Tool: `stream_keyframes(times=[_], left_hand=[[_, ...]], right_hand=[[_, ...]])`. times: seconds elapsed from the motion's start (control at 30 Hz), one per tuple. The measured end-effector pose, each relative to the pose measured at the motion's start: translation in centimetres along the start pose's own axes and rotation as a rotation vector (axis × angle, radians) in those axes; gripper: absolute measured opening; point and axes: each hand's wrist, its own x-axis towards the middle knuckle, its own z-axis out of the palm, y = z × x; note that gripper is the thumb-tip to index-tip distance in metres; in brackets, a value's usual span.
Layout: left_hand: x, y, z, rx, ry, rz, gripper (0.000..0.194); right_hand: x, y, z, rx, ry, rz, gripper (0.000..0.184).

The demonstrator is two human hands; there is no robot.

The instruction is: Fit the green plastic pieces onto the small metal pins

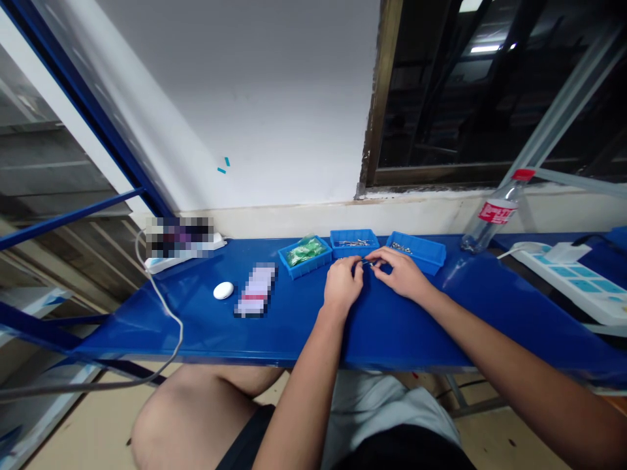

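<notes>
Over the blue table, my left hand [344, 282] and my right hand [402, 271] meet fingertip to fingertip. Both are closed in a pinch around a small thin metal piece [366, 262], too small to make out its exact kind. Just beyond the hands stand three blue bins. The left bin [307, 267] holds a green plastic bag [306, 250]. Thin metal pieces [353, 243] lie in the middle bin [353, 234]. In the right bin [425, 254], partly hidden behind my right hand, are small shiny metal parts [400, 247].
A round white case [223, 290] lies left on the table [196, 333], beside a blurred-out phone-shaped object [256, 290]. A grey cable [176, 326] hangs over the left edge. An upright red-capped bottle [494, 215] and a white power strip [578, 281] are at right.
</notes>
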Motion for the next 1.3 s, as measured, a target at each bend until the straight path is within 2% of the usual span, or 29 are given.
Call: stream_keyframes(times=[0.13,0.33,0.5,0.73,0.9,1.03,1.17,1.3], left_hand=[[0.1,0.1,0.1,-0.186,-0.042,-0.002,0.029],[0.5,-0.1,0.0,-0.389,-0.041,-0.137,0.024],[0.6,0.3,-0.5,-0.362,0.016,-0.126,0.015],[0.3,0.0,0.1,-0.396,-0.046,-0.021,0.024],[0.2,0.3,-0.1,-0.293,-0.034,-0.035,0.022],[0.1,0.5,-0.4,-0.165,-0.029,-0.045,0.025],[0.2,0.2,-0.3,-0.161,-0.058,-0.028,0.021],[0.4,-0.2,0.0,-0.152,-0.054,-0.076,0.023]], right_hand=[[0.1,-0.7,0.1,0.102,0.058,-0.011,0.031],[0.0,-0.8,0.8,0.232,0.104,0.023,0.032],[-0.1,-0.4,1.1,0.123,0.183,0.053,0.026],[0.0,-0.3,0.9,0.064,0.183,0.084,0.021],[0.2,-0.9,0.6,-0.016,0.160,0.091,0.018],[0.2,-0.9,0.5,0.051,0.176,0.093,0.015],[0.1,-0.7,0.6,0.100,0.120,0.070,0.013],[0.1,-0.8,0.7,0.086,0.074,0.039,0.013]])
